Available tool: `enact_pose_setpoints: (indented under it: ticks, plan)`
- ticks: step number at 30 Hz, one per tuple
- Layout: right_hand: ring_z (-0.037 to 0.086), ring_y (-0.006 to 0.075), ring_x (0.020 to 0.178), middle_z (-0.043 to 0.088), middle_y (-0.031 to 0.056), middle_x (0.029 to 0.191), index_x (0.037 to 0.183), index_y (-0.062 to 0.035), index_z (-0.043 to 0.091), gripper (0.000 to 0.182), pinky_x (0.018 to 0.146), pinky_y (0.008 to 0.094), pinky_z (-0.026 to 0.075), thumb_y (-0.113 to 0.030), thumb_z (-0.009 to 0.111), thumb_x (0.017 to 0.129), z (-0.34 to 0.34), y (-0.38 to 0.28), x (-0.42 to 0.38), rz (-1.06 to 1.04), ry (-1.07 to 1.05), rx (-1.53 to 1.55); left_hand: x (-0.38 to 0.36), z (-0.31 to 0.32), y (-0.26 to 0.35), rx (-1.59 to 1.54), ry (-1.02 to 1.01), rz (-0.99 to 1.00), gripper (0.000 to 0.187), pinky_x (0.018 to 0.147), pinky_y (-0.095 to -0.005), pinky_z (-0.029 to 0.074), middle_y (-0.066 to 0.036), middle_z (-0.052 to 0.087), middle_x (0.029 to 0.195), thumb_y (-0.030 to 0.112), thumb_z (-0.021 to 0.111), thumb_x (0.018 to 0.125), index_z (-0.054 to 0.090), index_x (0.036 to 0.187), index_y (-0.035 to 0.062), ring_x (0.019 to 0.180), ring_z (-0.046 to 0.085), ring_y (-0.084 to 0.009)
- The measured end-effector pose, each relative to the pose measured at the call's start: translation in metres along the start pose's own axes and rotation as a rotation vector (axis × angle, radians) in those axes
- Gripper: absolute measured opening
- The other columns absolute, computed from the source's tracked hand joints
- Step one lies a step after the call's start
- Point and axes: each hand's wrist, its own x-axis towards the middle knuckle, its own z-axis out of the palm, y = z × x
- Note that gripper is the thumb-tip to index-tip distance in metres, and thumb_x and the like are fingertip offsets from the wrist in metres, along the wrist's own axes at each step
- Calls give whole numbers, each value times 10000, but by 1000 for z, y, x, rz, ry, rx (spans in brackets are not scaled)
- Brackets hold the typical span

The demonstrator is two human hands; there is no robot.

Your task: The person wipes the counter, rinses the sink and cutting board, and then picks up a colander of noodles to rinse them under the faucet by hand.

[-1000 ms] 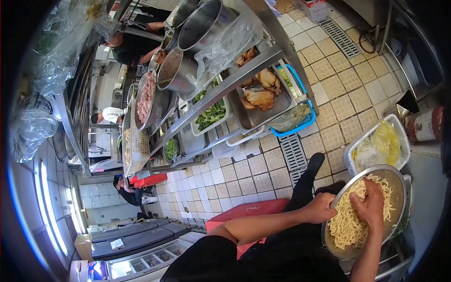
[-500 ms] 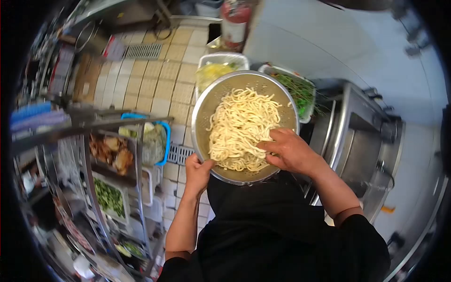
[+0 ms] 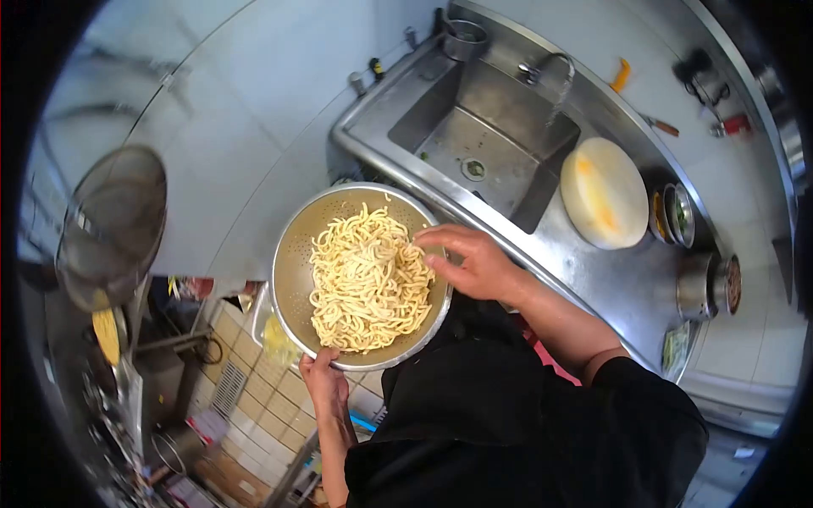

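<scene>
A perforated metal colander (image 3: 292, 262) holds a heap of pale yellow noodles (image 3: 373, 284) in front of my body. My left hand (image 3: 324, 381) is closed on the near left of its rim, thumb over the edge and the other fingers underneath. Over the right side of the rim reaches my right hand (image 3: 481, 262), its fingers apart and their tips beside the heap of noodles. No noodles hang from it.
Ahead is a steel sink (image 3: 500, 161) with water running from its faucet (image 3: 552, 61). A thick round board (image 3: 604, 195) with orange stains lies on the right counter, near small bowls (image 3: 677, 213). A large round strainer (image 3: 114, 224) hangs at left.
My view and body have turned right, from the rack and floor toward the sink, and the colander has come along. My right hand has lifted out of the noodles to the rim.
</scene>
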Motion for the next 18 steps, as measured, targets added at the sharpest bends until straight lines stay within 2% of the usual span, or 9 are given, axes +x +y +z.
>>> enact_pose_setpoints:
  ticks: [2, 4, 5, 8, 11, 13, 15, 17, 18]
  plan:
    - [641, 236, 1011, 665, 132, 1095, 1085, -14, 652, 217, 889, 339, 491, -84, 637, 880, -6, -4, -25, 126, 140, 30, 2, -7, 10, 26, -89, -23, 300, 820, -314, 501, -131, 665, 1004, -94, 550, 718, 595, 1014, -72, 895, 642, -225]
    - [657, 226, 945, 680, 133, 1003, 1051, -13, 666, 195, 850, 328, 504, -102, 637, 880, -20, -17, -45, 182, 306, 39, 7, -4, 23, 56, -130, -1, 307, 809, -301, 502, -129, 666, 992, -96, 550, 718, 596, 1021, -74, 876, 644, -218]
    - [655, 194, 905, 682, 126, 971, 1036, -10, 671, 170, 820, 306, 504, -83, 631, 888, -26, -19, -57, 216, 398, 27, 7, -2, 30, 85, -170, 3, 284, 817, -300, 500, -125, 666, 976, -94, 543, 722, 593, 1001, -67, 872, 646, -213]
    - [629, 131, 882, 680, 75, 950, 1012, -11, 675, 141, 806, 265, 487, -93, 614, 915, -46, -28, -89, 361, 554, -22, 10, 11, 47, 76, -238, 12, 283, 816, -306, 502, -128, 669, 974, -94, 531, 725, 593, 999, -61, 869, 652, -213]
    - [601, 97, 886, 675, 40, 963, 1002, 12, 672, 158, 822, 249, 467, -111, 594, 941, -65, -33, -97, 321, 753, 70, 16, 2, 47, 156, -329, 59, 331, 789, -278, 486, -101, 672, 1011, -87, 552, 718, 620, 1041, -53, 872, 637, -182]
    - [590, 100, 880, 662, 35, 936, 1034, 30, 664, 203, 823, 240, 456, -137, 586, 951, -80, -40, -85, 399, 759, 53, 24, 3, 54, 173, -357, 31, 335, 788, -278, 482, -97, 671, 1003, -83, 548, 721, 624, 1046, -50, 874, 634, -180]
    - [584, 96, 894, 661, 38, 925, 1036, 25, 672, 276, 833, 251, 454, -226, 592, 953, -90, -56, -54, 338, 769, 31, 26, 1, 57, 210, -400, 50, 329, 782, -275, 475, -90, 671, 983, -71, 539, 731, 627, 1048, -57, 873, 628, -173]
    - [579, 98, 890, 653, 46, 929, 1114, 14, 647, 384, 818, 256, 450, -328, 583, 951, -103, -51, -15, 396, 708, 2, 33, -2, 49, 266, -409, 107, 332, 759, -281, 492, -97, 675, 972, -63, 528, 738, 632, 1053, -58, 856, 639, -182]
    - [579, 98, 890, 653, 46, 929, 1114, 14, 647, 384, 818, 256, 450, -328, 583, 951, -104, -50, 11, 393, 658, 4, 40, -3, 46, 314, -409, 122, 344, 740, -291, 513, -107, 678, 974, -63, 522, 738, 637, 1062, -50, 843, 653, -194]
